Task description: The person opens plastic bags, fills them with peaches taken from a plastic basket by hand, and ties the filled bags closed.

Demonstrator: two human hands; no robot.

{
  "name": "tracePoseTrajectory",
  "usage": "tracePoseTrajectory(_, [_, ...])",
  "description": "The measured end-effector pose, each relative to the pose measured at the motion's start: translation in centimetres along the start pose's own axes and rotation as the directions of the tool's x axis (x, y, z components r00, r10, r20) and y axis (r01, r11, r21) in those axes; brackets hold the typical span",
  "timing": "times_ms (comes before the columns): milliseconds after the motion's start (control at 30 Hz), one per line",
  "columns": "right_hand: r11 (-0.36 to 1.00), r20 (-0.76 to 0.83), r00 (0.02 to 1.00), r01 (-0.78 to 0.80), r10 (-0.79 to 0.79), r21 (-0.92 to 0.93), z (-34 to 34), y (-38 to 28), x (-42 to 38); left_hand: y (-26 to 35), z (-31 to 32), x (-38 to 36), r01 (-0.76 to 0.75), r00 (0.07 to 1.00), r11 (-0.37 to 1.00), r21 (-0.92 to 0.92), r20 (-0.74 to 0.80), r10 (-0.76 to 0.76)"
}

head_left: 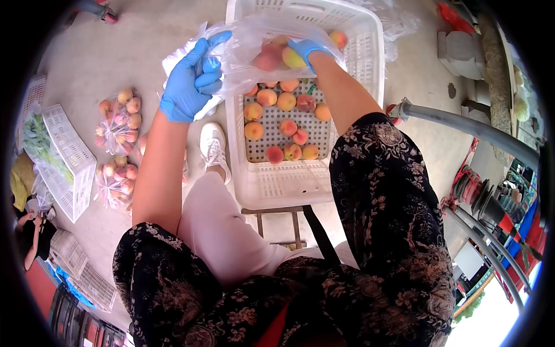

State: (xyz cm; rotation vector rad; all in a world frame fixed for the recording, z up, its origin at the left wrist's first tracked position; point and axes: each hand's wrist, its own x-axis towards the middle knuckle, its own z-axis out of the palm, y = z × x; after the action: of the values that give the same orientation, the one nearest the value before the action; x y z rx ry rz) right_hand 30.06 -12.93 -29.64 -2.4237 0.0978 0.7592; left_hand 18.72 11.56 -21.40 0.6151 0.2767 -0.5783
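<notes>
Both hands wear blue gloves. My left hand (pixel 193 78) has its fingers closed on the edge of a clear plastic bag (pixel 240 63), left of the white crate (pixel 277 199). My right hand (pixel 309 51) reaches to the bag's right side, beside a yellow-green peach (pixel 293 57); its fingertips are partly hidden by plastic and fruit, so its grip is unclear. Redder peaches (pixel 267 56) show through the film. Below the bag, several loose peaches (pixel 286 101) lie on the crate's perforated floor.
Bagged peaches (pixel 118 121) stand on the floor at left, near a white crate (pixel 72 156) with leafy greens (pixel 43 141). A grey metal pole (pixel 468 128) juts in from the right. Another person's arm (pixel 33 243) shows at far left. A stool (pixel 277 210) stands below the crate.
</notes>
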Motion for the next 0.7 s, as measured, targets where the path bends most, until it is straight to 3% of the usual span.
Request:
tracePoseTrajectory(33, [0.995, 0.012, 0.998, 0.060, -0.059, -0.074, 0.9, 0.4, 2.0, 0.0, 0.1, -0.2, -0.012, 1.000, 0.997, -0.071, 0.017, 0.013])
tracePoseTrajectory(133, [0.989, 0.148, 0.989, -0.027, 0.005, 0.145, 1.2, -0.3, 3.4, -0.4, -0.9, -0.3, -0.026, 0.987, 0.988, -0.150, 0.150, 0.049])
tracePoseTrajectory(200, [0.878, 0.147, 0.894, 0.364, -0.423, 0.310, -0.8, -1.6, -1.8, 0.2, -0.5, -0.6, -0.076, 0.980, 0.993, -0.092, 0.177, 0.091])
tracePoseTrajectory(233, [0.824, 0.247, 0.835, 0.353, -0.491, 0.444, -1.7, -1.3, -4.3, 0.4, 0.9, -0.9, -0.137, 0.990, 0.990, -0.015, -0.023, 0.137])
tracePoseTrajectory(267, [0.759, 0.333, 0.757, 0.315, -0.563, 0.570, -2.6, -0.6, -6.5, 0.3, 0.8, -1.1, -0.122, 0.992, 0.992, -0.034, 0.009, 0.122])
tracePoseTrajectory(333, [0.755, 0.507, 0.783, -0.073, -0.361, 0.651, -2.7, 3.1, -9.3, 0.1, 0.5, -1.2, -0.089, 0.992, 0.994, -0.062, 0.081, 0.094])
tracePoseTrajectory(400, [0.867, 0.256, 0.961, -0.037, -0.106, 0.497, 2.6, 8.9, -8.3, -0.7, 0.3, -1.4, -0.086, 0.993, 0.995, -0.059, 0.073, 0.091])
tracePoseTrajectory(467, [0.995, 0.150, 0.987, -0.061, 0.048, 0.085, 9.2, 15.0, -6.0, -1.5, 0.4, -1.8, -0.079, 0.996, 0.995, -0.064, 0.037, 0.082])
tracePoseTrajectory(567, [0.922, -0.033, 0.977, -0.209, 0.210, -0.327, 13.7, 12.3, -6.0, -1.7, 0.7, -2.2, -0.087, 0.994, 0.994, -0.060, -0.068, 0.083])
tracePoseTrajectory(667, [0.772, -0.089, 0.871, -0.472, 0.484, -0.425, 14.9, 7.7, -5.7, -1.6, 0.3, -2.1, -0.072, 0.989, 0.996, -0.055, -0.133, 0.064])
tracePoseTrajectory(700, [0.756, -0.129, 0.875, -0.470, 0.466, -0.456, 13.8, 5.6, -6.8, -1.6, 0.2, -2.0, -0.079, 0.989, 0.992, -0.100, -0.136, 0.065])
